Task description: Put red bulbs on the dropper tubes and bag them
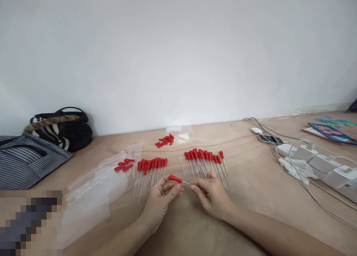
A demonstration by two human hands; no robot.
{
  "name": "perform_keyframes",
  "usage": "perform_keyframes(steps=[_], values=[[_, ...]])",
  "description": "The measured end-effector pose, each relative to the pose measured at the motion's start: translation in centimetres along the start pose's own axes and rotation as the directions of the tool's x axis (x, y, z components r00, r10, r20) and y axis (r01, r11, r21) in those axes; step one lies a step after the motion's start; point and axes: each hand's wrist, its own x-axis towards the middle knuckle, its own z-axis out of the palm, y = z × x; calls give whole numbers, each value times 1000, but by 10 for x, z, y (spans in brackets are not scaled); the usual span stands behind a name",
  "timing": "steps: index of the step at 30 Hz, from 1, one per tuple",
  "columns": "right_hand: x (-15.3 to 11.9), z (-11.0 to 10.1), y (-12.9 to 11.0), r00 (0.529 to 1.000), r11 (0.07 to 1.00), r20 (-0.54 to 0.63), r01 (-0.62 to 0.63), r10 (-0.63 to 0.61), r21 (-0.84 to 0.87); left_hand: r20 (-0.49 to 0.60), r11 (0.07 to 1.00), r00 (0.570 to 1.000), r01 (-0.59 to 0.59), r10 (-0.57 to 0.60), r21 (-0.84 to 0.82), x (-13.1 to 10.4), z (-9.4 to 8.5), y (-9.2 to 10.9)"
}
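Your left hand (161, 196) and right hand (212, 196) meet at the near middle of the tabletop (251, 181), sharing one dropper (180, 181). The left grip is closed on its red bulb (175, 178); the right grip is pinched on the clear tube (186, 183), held level just above the surface.

The risks, as they look from here: press the two parts together at an angle and the thin tube could crack or bend. Loosen either pinch and the bulb could drop and roll toward the bags at your 10 o'clock. A sweep of your right wrist could also scatter the row of droppers (205, 163) lying just beyond it at 12 o'clock.

The count: one dropper in hand. The right-hand row shows roughly a dozen red tops, though they overlap too much for an exact figure. A second row (152, 168) at 11 o'clock holds about ten. Some four bulbs (124, 165) lie on the stack of clear bags (95, 189) at 10 o'clock, whose number cannot be told. A small heap of loose bulbs (165, 140), perhaps ten, sits far off at 12 o'clock beside one more clear bag (181, 134). Two cloth bags (60, 128) rest at 9 o'clock; power strips (320, 163) and cables (306, 189) lie at 2 o'clock.
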Motion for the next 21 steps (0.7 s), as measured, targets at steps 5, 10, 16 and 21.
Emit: perform_keyframes(steps=[5,10,16,21], values=[[-3,4,-14,999,999,2,34,-34,-2,-37,1000,999,-15,16,11,-1,5,5],[-4,1,-9,997,1000,-81,-7,6,-23,101,691,987,-160,125,705,39,-10,36],[-4,1,4,987,991,-156,-54,35,-120,119,212,975,-158,185,965,82,-9,42],[-6,2,5,985,979,-166,-77,45,-189,150,53,964,-166,221,985,85,-2,36]])
